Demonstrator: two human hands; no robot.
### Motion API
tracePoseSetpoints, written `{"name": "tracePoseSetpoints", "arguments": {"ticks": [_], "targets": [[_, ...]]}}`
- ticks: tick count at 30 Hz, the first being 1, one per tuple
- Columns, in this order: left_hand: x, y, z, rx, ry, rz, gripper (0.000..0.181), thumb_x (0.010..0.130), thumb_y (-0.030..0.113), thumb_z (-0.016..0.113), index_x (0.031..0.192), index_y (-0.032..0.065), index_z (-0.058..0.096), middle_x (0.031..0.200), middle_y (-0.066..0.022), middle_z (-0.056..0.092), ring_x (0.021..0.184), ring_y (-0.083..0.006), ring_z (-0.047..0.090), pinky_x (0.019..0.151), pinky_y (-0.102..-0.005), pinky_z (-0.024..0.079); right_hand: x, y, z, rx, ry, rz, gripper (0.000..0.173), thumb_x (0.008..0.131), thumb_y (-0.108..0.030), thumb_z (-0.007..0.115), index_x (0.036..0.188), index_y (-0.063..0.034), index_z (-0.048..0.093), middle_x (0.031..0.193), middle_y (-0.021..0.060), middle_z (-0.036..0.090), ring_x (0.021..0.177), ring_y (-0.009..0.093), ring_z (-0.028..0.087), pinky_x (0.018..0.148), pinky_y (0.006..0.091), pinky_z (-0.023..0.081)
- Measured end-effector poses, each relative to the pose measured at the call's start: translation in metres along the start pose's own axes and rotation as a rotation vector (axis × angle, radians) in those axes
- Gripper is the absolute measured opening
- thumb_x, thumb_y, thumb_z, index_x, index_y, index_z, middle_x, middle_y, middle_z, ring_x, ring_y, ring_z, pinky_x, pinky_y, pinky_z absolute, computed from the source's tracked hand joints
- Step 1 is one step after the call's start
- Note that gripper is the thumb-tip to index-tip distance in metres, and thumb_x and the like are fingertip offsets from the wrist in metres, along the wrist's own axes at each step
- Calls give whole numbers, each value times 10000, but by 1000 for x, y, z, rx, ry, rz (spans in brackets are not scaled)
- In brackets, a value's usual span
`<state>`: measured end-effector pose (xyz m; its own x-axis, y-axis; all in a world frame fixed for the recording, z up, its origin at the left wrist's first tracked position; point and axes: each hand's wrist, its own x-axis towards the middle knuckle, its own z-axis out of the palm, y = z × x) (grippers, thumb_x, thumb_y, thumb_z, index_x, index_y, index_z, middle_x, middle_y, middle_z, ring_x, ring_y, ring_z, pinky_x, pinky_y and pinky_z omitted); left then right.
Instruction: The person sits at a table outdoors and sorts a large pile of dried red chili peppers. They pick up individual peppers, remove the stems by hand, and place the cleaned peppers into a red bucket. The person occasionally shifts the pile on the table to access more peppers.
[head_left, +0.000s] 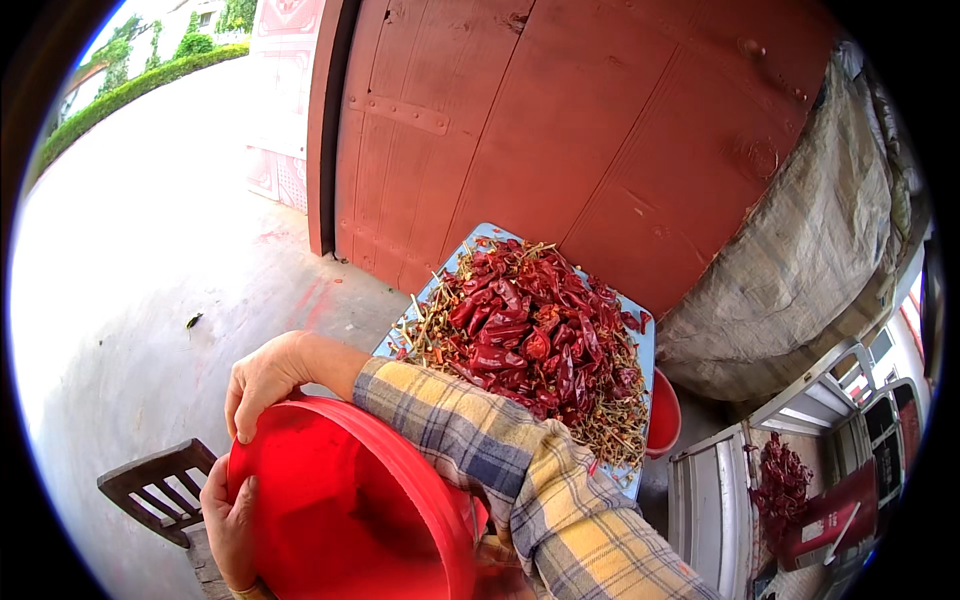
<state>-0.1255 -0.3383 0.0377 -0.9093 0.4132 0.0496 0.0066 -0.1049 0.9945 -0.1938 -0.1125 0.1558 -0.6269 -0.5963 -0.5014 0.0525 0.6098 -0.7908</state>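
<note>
A red plastic bucket (390, 457) is tilted in front of me, its mouth facing up towards me. Its inside shows no contents that I can make out. My right hand (262, 382) grips the upper left of the rim, the plaid-sleeved arm reaching across the bucket. Lower down on the same side, my left hand (229, 510) holds the rim with the thumb inside. Beyond my right forearm, a heap of dried red chili peppers (517, 330) lies with loose stems (607, 442) on a light blue table (643, 330).
A wooden chair (161, 491) stands at the left. Behind the table is a red wooden door (570, 135), with a large woven sack (795, 225) beside it. Another red bucket (663, 420) sits right of the table. A small cargo vehicle (705, 487) carries more dried chilies (781, 480).
</note>
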Motion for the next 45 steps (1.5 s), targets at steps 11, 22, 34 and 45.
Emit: {"name": "tracePoseSetpoints", "arguments": {"ticks": [11, 22, 34, 45], "targets": [[14, -22, -34, -396, 51, -226, 343, 829, 42, 507, 1160, -29, 565, 1083, -100, 648, 951, -184, 629, 865, -305, 494, -48, 64, 11, -112, 871, -281, 341, 909, -306, 573, 1092, -33, 663, 867, 127, 683, 770, 280, 652, 697, 391, 528], [27, -101, -57, -249, 297, -231, 424, 776, 23, 535, 1197, -6, 489, 1115, -112, 613, 978, -221, 619, 878, -329, 493, -253, 215, 154, -979, 1144, 454, 464, 728, -254, 740, 1164, -158, 614, 1320, 124, 471, 1284, 319, 377, 1026, 551, 289], [20, -242, -42, -489, 444, -447, 72, 702, 48, 518, 730, 91, 468, 775, -33, 584, 682, -163, 551, 664, -294, 477, -311, 284, 99, -1106, 1283, 595, 377, 728, -129, 733, 1090, -176, 641, 1360, 93, 451, 1335, 300, 345, 1087, 552, 275], [0, -312, -7, -621, 495, -809, 118, 719, 134, 583, 830, 118, 548, 743, -47, 601, 655, -210, 552, 703, -447, 511, -342, 253, 135, -805, 1513, 682, 574, 753, -269, 744, 1282, -178, 540, 1380, 130, 408, 1302, 333, 379, 1065, 480, 325]]}}
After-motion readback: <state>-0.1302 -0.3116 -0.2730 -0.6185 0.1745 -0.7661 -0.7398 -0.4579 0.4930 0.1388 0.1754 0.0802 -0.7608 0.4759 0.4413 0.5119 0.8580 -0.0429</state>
